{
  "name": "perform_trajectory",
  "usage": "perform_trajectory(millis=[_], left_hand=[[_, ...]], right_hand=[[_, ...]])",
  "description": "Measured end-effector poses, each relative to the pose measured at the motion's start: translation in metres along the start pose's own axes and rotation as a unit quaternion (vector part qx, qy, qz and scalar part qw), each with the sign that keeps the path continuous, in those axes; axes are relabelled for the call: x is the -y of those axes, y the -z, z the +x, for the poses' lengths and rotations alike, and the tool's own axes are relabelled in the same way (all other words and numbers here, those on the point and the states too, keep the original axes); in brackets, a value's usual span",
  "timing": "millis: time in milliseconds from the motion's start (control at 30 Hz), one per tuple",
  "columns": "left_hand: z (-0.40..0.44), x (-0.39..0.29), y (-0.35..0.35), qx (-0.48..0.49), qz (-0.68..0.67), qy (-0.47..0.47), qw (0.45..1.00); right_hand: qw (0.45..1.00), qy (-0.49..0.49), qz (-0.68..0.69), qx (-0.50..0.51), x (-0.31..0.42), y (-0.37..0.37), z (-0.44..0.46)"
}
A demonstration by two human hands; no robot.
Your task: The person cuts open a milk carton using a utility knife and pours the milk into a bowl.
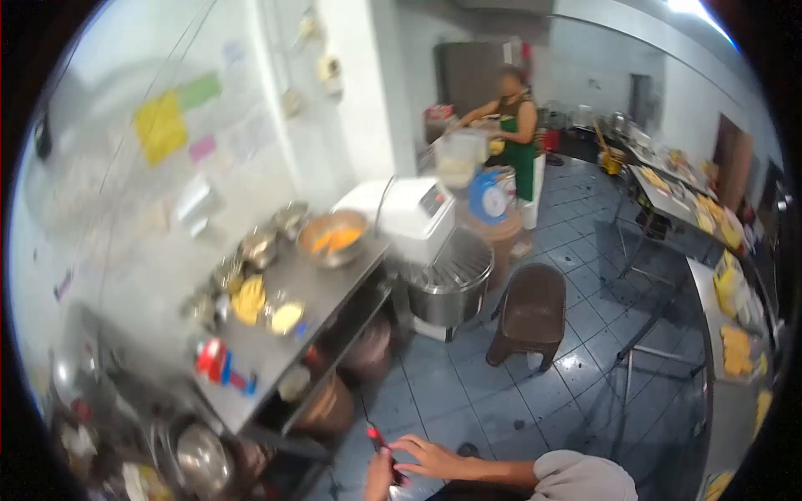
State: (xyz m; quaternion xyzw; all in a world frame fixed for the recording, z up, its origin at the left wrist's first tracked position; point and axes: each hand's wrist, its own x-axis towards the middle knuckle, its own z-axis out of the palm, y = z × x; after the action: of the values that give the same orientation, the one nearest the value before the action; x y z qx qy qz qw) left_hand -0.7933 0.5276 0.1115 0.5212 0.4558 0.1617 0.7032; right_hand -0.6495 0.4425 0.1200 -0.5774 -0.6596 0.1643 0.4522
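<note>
At the bottom of the view, my left hand is closed around a slim red-and-black object. One end of it points up and away from me; its exact kind is too blurred to tell. My right hand reaches in from the right with fingers stretched toward the object. Its fingertips are at or very near the object and my left hand; I cannot tell if they press on it. Both hands are over the tiled floor, right of the steel table.
On the steel table are a bowl with orange contents, yellow food and a red-blue item. Beyond stand a spiral mixer, a brown chair and a co-worker with a clear tub. Tables with trays line the right.
</note>
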Motion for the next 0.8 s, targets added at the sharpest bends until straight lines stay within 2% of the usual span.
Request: perform_trajectory(millis=[67,100,167,200,267,300,333,433,467,533,600,667,700,733,800], left_hand=[[0.019,-0.002,-0.048,0.077,0.036,-0.048,0.995],[0.024,-0.003,-0.061,0.092,0.06,-0.044,0.993],[0.043,-0.03,-0.095,0.175,-0.007,-0.018,0.984],[0.055,-0.038,-0.107,0.192,0.009,-0.016,0.981],[0.075,-0.048,-0.132,0.212,-0.002,-0.027,0.977],[0.083,-0.052,-0.144,0.23,-0.025,-0.036,0.972],[0.087,-0.057,-0.155,0.249,-0.038,-0.049,0.967],[0.116,-0.048,-0.184,0.328,-0.036,-0.019,0.944],[0.115,-0.05,-0.188,0.344,-0.008,-0.012,0.939],[0.111,-0.056,-0.195,0.374,0.06,0.018,0.925],[0.123,-0.059,-0.195,0.42,0.143,0.057,0.894],[0.124,-0.066,-0.183,0.465,0.195,0.031,0.863],[0.129,-0.066,-0.174,0.483,0.194,0.026,0.854],[0.136,-0.069,-0.165,0.495,0.199,0.067,0.843],[0.139,-0.077,-0.14,0.49,0.166,0.069,0.853]], right_hand=[[0.997,0.062,-0.024,0.042,-0.043,0.035,-0.001],[0.998,0.051,-0.022,0.016,-0.054,0.049,-0.01],[0.995,0.021,0.01,0.094,-0.062,0.101,-0.005],[0.997,0.011,0.005,0.072,-0.07,0.111,-0.006],[0.999,0.032,-0.004,-0.037,-0.078,0.128,-0.012],[0.995,-0.006,-0.008,-0.099,-0.073,0.132,-0.016],[0.992,-0.022,-0.024,-0.122,-0.077,0.133,-0.024],[0.962,-0.043,-0.073,-0.259,-0.083,0.129,-0.057],[0.945,-0.078,-0.094,-0.304,-0.082,0.128,-0.065],[0.957,-0.124,-0.053,-0.257,-0.085,0.124,-0.077],[0.943,-0.15,-0.051,-0.291,-0.07,0.116,-0.083],[0.943,-0.171,-0.035,-0.284,-0.06,0.102,-0.079],[0.942,-0.15,-0.063,-0.293,-0.06,0.095,-0.074],[0.942,-0.125,-0.087,-0.298,-0.06,0.084,-0.064],[0.95,-0.109,-0.088,-0.278,-0.056,0.069,-0.043]])
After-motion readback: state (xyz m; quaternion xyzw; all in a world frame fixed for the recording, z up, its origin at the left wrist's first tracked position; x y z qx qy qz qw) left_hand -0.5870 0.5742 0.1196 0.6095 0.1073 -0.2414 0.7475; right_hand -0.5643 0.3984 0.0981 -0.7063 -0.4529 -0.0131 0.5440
